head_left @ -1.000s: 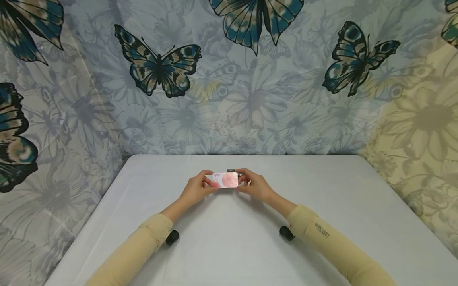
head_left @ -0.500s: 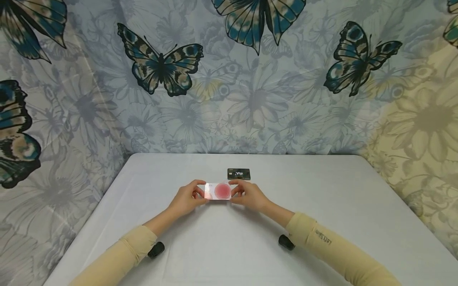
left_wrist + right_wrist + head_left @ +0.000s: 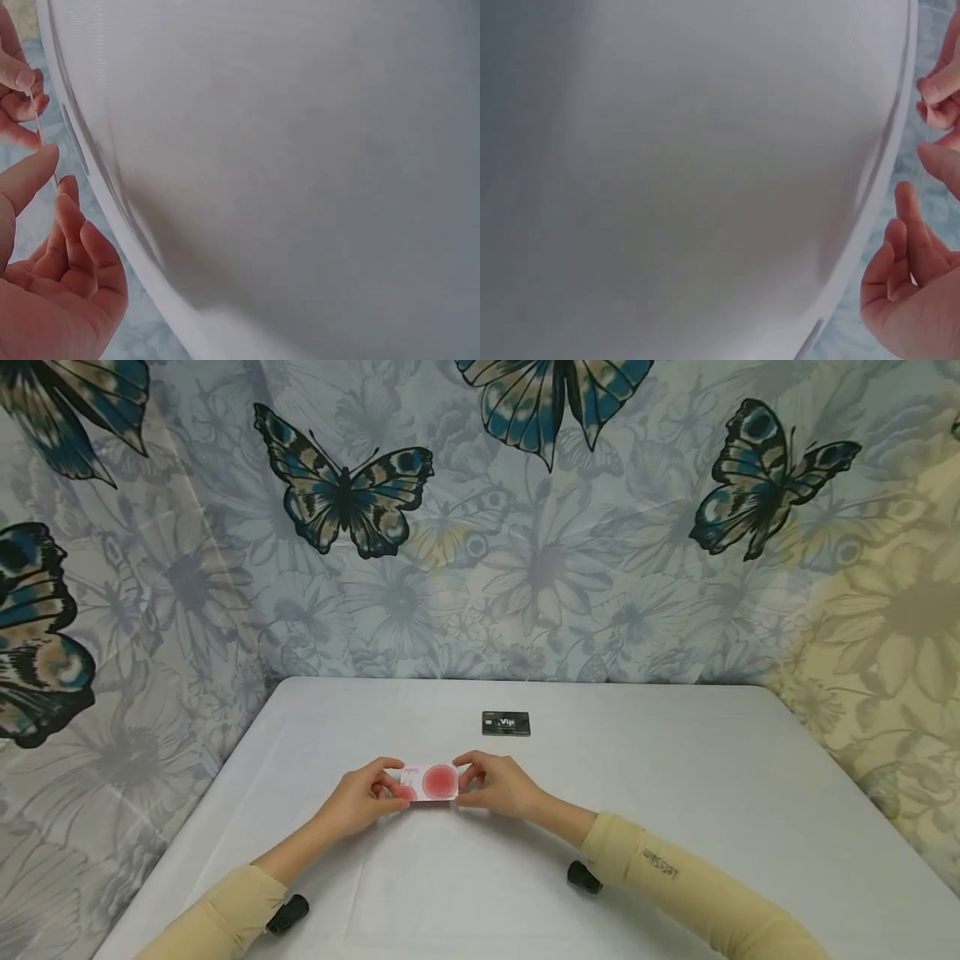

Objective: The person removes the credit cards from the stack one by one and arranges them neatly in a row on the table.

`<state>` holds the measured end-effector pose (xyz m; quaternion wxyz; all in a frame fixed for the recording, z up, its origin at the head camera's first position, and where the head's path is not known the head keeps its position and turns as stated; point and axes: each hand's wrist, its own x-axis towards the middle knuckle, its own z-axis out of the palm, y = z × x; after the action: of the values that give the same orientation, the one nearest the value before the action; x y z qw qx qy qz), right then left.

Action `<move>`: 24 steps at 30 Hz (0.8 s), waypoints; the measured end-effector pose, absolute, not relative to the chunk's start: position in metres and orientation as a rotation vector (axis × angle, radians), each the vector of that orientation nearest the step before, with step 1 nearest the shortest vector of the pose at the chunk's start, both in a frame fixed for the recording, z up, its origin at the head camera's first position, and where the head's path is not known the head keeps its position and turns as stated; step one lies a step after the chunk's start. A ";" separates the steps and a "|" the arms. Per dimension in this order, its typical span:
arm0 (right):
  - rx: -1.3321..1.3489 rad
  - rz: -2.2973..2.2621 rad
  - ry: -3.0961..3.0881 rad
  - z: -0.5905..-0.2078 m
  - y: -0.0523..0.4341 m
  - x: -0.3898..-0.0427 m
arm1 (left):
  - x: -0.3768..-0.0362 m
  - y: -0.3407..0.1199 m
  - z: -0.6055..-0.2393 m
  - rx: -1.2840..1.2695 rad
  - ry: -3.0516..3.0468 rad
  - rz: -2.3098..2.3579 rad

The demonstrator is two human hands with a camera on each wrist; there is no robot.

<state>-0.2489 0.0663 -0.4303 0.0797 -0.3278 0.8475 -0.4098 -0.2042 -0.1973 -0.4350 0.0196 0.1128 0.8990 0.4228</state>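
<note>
The pink card (image 3: 429,782), white with a large pink-red disc on its face, is being held between both hands just above the white tabletop (image 3: 675,793), near the middle and toward the person's side. The left hand (image 3: 358,800) is pinching the card's left short edge, thumb on one side and fingers (image 3: 390,766) curling round from the other, while the right hand (image 3: 498,785) is pinching the right short edge in the same way. In the left wrist view the card (image 3: 39,129) is showing only as a thin edge running between the thumb and fingertips of the left hand (image 3: 52,285) below and the fingertips of the other hand above. In the right wrist view the right hand (image 3: 919,300) is sitting at the frame's right edge with its fingers (image 3: 907,217) raised toward the left hand's fingertips; the card's edge there is too thin to make out clearly. A dark card (image 3: 506,723) marked "Vip" is lying flat on the tabletop farther from the person, well apart from the hands. Both forearms are wearing pale yellow sleeves (image 3: 675,885). A butterfly-printed cloth (image 3: 480,527) is hanging behind the tabletop.
</note>
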 end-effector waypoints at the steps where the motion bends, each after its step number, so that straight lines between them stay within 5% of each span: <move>1: -0.982 -1.215 2.534 -0.430 0.064 -0.248 | -0.203 -0.199 -0.434 0.341 2.784 1.305; 24: -0.999 -1.065 2.580 -0.428 -0.012 -0.238 | -0.191 -0.284 -0.414 0.446 2.669 1.274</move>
<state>-0.2379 -0.0123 -0.4284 0.0882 -0.3358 0.8669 -0.3578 -0.1914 -0.2844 -0.4143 0.0754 0.1486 0.8899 0.4246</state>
